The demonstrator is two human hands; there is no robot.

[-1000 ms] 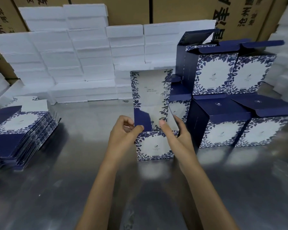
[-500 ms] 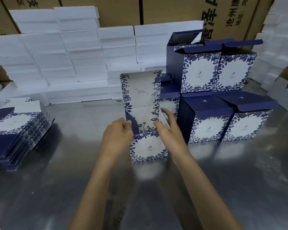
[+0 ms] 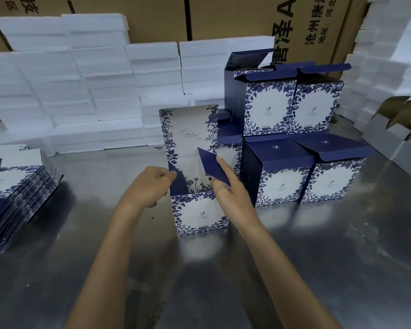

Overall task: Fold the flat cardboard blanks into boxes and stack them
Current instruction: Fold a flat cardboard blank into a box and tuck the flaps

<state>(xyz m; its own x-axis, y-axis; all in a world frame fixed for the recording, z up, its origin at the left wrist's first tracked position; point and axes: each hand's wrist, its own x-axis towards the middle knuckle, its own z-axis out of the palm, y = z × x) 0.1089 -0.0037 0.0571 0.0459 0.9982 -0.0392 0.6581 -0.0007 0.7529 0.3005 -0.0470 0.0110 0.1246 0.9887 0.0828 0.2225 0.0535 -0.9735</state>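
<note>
head view, both hands [image 3: 150,186] [image 3: 233,193] gripping open box [image 3: 199,212] side flaps

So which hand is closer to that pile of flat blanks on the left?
Left. The left hand sits at the open box's left edge, on the side facing the flat blanks; the right hand is beyond the box.

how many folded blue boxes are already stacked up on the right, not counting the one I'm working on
5 visible: two on top, two below, one partly hidden behind the box in progress. More may be hidden.
</note>
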